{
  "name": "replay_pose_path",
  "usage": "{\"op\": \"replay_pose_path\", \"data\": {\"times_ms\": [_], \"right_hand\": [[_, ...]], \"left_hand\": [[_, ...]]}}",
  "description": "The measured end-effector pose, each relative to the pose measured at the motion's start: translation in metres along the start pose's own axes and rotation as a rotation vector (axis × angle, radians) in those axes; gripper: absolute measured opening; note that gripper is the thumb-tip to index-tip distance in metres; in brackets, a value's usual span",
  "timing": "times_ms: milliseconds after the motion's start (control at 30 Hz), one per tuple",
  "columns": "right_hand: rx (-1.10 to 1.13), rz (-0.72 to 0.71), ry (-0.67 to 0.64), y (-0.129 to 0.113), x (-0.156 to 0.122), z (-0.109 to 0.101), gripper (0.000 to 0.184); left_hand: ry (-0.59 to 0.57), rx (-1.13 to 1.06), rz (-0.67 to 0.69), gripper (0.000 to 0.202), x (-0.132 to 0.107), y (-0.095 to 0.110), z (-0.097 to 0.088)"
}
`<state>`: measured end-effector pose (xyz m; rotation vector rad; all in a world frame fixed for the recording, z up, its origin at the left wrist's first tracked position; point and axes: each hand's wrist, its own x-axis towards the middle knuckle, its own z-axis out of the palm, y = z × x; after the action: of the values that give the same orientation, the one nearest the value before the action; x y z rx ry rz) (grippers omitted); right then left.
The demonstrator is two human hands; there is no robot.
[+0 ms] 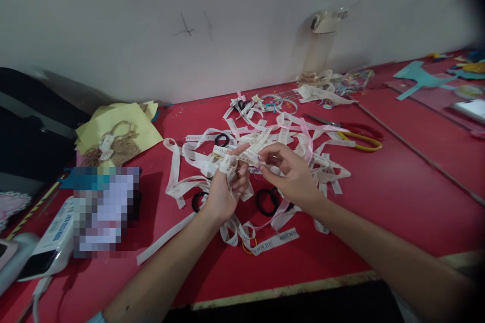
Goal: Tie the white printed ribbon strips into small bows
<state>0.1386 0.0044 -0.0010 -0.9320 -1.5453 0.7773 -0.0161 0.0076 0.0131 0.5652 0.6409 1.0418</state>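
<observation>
My left hand [224, 189] is closed on a printed white ribbon [242, 154], which is wrapped round its forefinger and pinched under the thumb. My right hand [290, 171] meets it from the right, its fingertips pinching the same ribbon where a small purple thread shows. Both hands hover over a tangled heap of white and pink ribbon strips [265, 133] on the red table [397, 186]. Black hair ties [267, 201] lie under and beside the hands.
Scissors with red and yellow handles [358, 136] lie right of the heap. Yellow paper sheets with twine [117, 133] sit at the left, a white box [53, 242] at the near left. A glue gun [322, 30] leans against the wall. Teal paper cut-outs [420, 75] lie far right.
</observation>
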Motion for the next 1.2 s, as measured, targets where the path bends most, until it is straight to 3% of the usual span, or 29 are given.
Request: {"op": "replay_pose_path", "data": {"times_ms": [300,500,733,967,1200], "right_hand": [[-0.069,-0.064,-0.022,-0.0057,0.0021,-0.0057,0.018],[-0.201,-0.123,0.012,-0.0081,0.0036,-0.0072,0.018],[-0.227,-0.133,0.009,-0.0078,0.0027,-0.0062,0.021],[-0.261,-0.202,-0.043,-0.0089,0.0021,-0.0065,0.020],[-0.293,-0.168,-0.119,-0.0017,-0.0010,-0.0066,0.020]], "left_hand": [[-0.048,0.063,-0.070,0.044,-0.0026,-0.0059,-0.0015],[-0.035,0.089,-0.031,0.045,-0.0026,-0.0025,0.0020],[0.020,0.057,0.088,0.034,0.0006,-0.0062,0.0018],[0.067,-0.039,0.080,0.025,-0.0019,-0.0028,0.0014],[0.057,-0.059,0.069,0.019,-0.0006,-0.0025,0.0001]]}}
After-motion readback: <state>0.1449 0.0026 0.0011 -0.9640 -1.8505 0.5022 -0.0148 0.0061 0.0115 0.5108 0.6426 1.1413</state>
